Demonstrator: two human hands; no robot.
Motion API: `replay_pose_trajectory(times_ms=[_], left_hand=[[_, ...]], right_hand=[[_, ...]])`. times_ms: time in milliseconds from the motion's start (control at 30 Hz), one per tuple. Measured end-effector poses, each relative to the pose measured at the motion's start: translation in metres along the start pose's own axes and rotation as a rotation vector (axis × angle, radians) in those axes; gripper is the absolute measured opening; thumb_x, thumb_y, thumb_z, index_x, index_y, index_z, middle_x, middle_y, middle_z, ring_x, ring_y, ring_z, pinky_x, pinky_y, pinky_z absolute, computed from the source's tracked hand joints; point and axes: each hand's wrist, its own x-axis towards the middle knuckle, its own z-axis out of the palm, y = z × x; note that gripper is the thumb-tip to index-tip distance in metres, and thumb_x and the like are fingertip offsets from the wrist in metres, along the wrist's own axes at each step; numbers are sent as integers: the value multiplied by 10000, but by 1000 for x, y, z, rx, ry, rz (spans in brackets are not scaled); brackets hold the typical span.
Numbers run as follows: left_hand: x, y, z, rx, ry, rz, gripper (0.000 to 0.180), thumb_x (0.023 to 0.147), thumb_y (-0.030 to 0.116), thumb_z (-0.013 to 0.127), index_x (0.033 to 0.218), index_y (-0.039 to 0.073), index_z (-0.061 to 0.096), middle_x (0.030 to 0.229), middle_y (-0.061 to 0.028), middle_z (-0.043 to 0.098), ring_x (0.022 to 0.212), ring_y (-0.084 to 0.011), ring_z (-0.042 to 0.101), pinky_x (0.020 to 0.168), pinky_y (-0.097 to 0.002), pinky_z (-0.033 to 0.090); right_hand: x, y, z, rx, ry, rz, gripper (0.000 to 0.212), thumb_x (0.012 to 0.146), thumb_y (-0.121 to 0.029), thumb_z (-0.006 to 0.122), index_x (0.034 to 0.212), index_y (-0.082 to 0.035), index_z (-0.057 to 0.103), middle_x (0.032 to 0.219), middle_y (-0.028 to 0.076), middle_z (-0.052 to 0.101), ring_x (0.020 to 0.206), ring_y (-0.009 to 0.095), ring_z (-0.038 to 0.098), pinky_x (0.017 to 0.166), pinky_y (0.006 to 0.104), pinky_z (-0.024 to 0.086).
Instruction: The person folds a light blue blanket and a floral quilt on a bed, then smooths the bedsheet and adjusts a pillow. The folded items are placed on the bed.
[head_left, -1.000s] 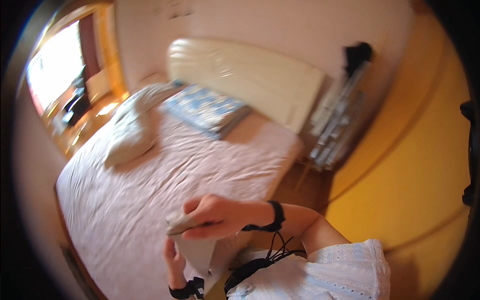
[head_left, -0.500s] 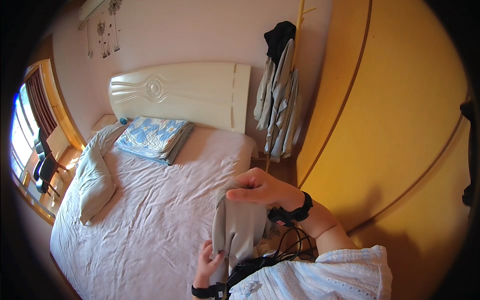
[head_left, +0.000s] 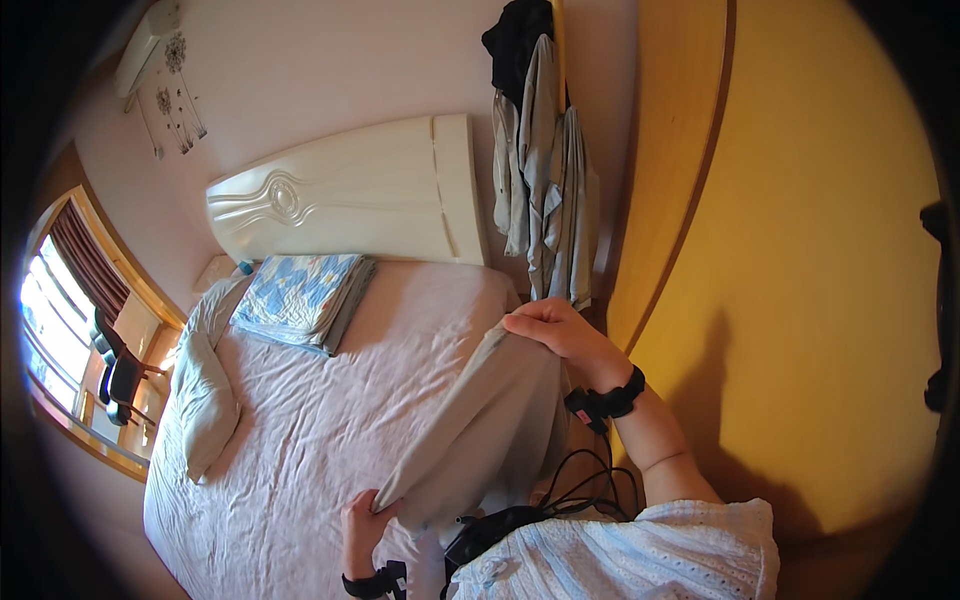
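A grey-beige piece of cloth (head_left: 480,420), which looks like a garment, is stretched between my two hands. My right hand (head_left: 555,328) pinches its upper corner, held above the bed's near right side. Lower down and to the left, my left hand (head_left: 365,525) grips the opposite end between thumb and fingers. The edge between the hands runs taut on a slant, and the rest of the cloth hangs in loose folds. Its lower part is hidden behind my body and a black strap. The exact kind of garment cannot be made out.
The bed (head_left: 290,440) bears a folded blue floral quilt (head_left: 300,295) and a long pale pillow (head_left: 212,405). Clothes (head_left: 545,180) hang on a stand beside the headboard (head_left: 350,205). A yellow wardrobe (head_left: 790,260) rises at my right. Black cables (head_left: 590,465) dangle by my waist.
My hands have moved apart, the right one up and rightward, the left one down and leftward. The bunched cloth is now spread taut between them. The view has tilted.
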Motion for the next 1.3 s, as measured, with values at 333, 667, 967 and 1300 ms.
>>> replay_pose_trajectory(times_ms=[333,667,967,1300], left_hand=[[48,-16,50,-72,296,-68,301,757,-73,539,1039,14,600,1013,-104,621,950,-190,579,830,-286,446],[61,-1,56,-408,349,119,282,802,-89,466,1043,-5,586,991,-77,622,952,-147,565,857,-265,416],[144,-5,66,-518,140,-68,163,833,-19,533,973,-13,616,891,-73,644,846,-123,595,761,-219,443],[233,-18,79,-653,-12,-137,180,864,68,531,1001,-31,593,858,-91,643,820,-149,608,760,-257,475]], right_hand=[[43,-4,-90,-110,141,-272,202,874,-188,564,855,1,635,668,-62,491,621,28,418,565,199,344],[78,7,-123,-377,174,-230,234,890,-208,538,860,13,613,690,-79,474,670,19,402,613,183,337],[130,-6,-129,-305,290,-263,227,884,-211,547,871,-2,632,734,-59,546,695,29,458,634,187,371],[160,-38,-186,-558,312,-276,285,888,-209,539,655,-50,502,589,-90,323,562,19,279,493,199,238]])
